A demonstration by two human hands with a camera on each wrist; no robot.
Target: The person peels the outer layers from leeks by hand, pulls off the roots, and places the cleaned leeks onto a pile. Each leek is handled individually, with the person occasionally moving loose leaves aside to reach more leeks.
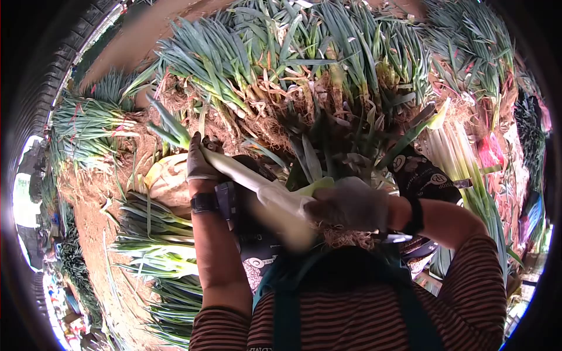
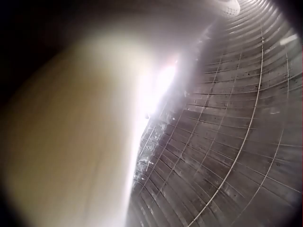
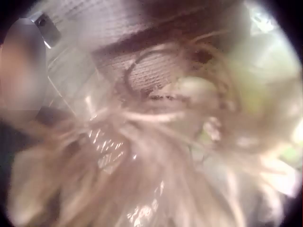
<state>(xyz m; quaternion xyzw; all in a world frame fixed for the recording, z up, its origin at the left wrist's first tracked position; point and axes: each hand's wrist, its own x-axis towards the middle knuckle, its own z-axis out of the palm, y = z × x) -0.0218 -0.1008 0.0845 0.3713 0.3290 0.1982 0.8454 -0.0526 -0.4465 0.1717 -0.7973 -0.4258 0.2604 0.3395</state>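
My gloved left hand [image 1: 202, 161] grips a leek [image 1: 231, 169] below its green leaves, and the white stalk slants down to the right. Blurred by motion, my gloved right hand [image 1: 351, 205] holds the stalk's lower part, its fingers curled at the pale outer layers. A smeared pale strip [image 1: 287, 225] hangs below the stalk. Stringy roots [image 1: 348, 237] show under the right hand, and blurred roots [image 3: 156, 161] fill much of the right wrist view. In the left wrist view a pale, out-of-focus shape [image 2: 75, 132] covers the left side.
Rows of leeks [image 1: 328, 52] with soil on their roots lie in front. More bunches [image 1: 158, 234] lie at the left on bare soil [image 1: 93, 234], and trimmed white stalks [image 1: 453, 146] stand at the right. A ribbed dark cover [image 2: 227, 132] arches overhead.
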